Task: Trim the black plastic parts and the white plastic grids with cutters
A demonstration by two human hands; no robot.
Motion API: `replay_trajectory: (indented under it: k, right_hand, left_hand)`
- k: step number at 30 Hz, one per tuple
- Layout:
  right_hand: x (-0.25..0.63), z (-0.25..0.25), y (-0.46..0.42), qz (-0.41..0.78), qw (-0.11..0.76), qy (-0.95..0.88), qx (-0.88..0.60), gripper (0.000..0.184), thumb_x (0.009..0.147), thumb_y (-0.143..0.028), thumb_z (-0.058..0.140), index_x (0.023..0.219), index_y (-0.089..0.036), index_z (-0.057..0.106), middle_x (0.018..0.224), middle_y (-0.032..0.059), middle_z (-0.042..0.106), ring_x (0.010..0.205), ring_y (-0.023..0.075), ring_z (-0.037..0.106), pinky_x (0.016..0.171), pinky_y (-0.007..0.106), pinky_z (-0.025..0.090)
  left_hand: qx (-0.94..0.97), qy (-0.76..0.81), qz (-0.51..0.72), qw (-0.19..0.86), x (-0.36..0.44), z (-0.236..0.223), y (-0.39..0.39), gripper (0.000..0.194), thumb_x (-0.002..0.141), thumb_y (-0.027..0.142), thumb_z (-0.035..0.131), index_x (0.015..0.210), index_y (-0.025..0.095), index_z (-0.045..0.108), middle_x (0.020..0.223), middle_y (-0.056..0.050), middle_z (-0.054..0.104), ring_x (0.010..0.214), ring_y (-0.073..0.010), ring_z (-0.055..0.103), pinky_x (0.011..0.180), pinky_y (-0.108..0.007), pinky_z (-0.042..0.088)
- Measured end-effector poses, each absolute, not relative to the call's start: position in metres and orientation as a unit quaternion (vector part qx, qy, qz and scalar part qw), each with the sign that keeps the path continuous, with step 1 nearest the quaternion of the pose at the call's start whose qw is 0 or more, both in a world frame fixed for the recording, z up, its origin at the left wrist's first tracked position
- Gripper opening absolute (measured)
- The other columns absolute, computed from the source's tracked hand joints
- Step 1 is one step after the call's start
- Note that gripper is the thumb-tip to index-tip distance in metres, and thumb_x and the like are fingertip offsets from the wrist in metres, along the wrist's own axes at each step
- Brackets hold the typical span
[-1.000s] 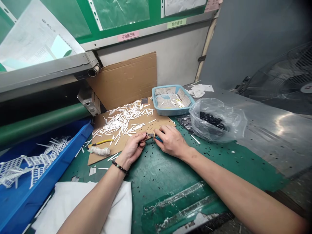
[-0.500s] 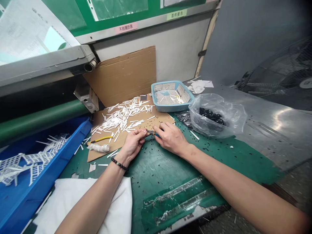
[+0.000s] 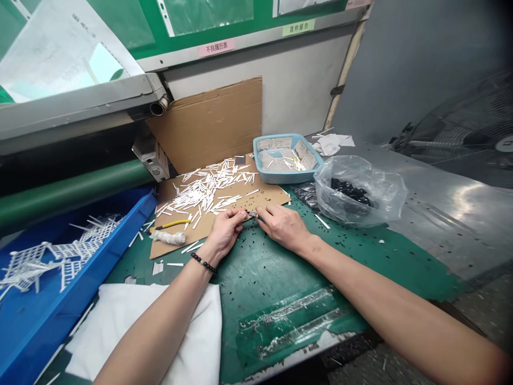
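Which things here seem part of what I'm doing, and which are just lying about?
Likely part of it:
Pliers, in the right hand
Whatever the left hand pinches, too small to tell
Perhaps the black pieces in the clear bag

Apparently just lying about:
White cloth
Yellow-handled tool

Black beaded bracelet with green touch, left wrist
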State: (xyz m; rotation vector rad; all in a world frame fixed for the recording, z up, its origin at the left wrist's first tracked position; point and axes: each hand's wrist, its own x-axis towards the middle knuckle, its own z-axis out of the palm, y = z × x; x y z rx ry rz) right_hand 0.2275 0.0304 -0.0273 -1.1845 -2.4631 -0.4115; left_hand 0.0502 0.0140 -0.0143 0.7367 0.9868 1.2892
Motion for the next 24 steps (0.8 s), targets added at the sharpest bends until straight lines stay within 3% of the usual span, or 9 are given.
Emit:
replay_trajectory:
  k: [15,24]
  right_hand:
    - [0.226,-0.037,0.036,-0.104,0.253,-0.869,-0.413,0.026,0.099,-0.035,0.043,0.102,-0.019,0.064,0.08,0.0036,0.06,0.074,0.0172,0.054,0.063,0.027,0.032]
    - [0.239,-0.03,0.048,-0.067,0.341,-0.827,-0.443,0.032,0.099,-0.037,0.043,0.111,-0.017,0.064,0.089,0.0073,0.063,0.082,0.0195,0.057,0.07,0.028,0.039]
  left_hand:
    - [0.309,0.384,0.563,0.663,0.048,-0.013,0.015,0.024,0.06,0.016,0.083,0.074,0.007,0.067,0.066,-0.003,0.06,0.052,-0.003,0.04,0.044,-0.014,0.027]
    - [0.307,0.389,0.552,0.671,0.048,-0.01,0.013,0.019,0.062,0.013,0.079,0.073,0.007,0.065,0.069,-0.004,0.057,0.055,-0.0039,0.042,0.045,-0.013,0.028]
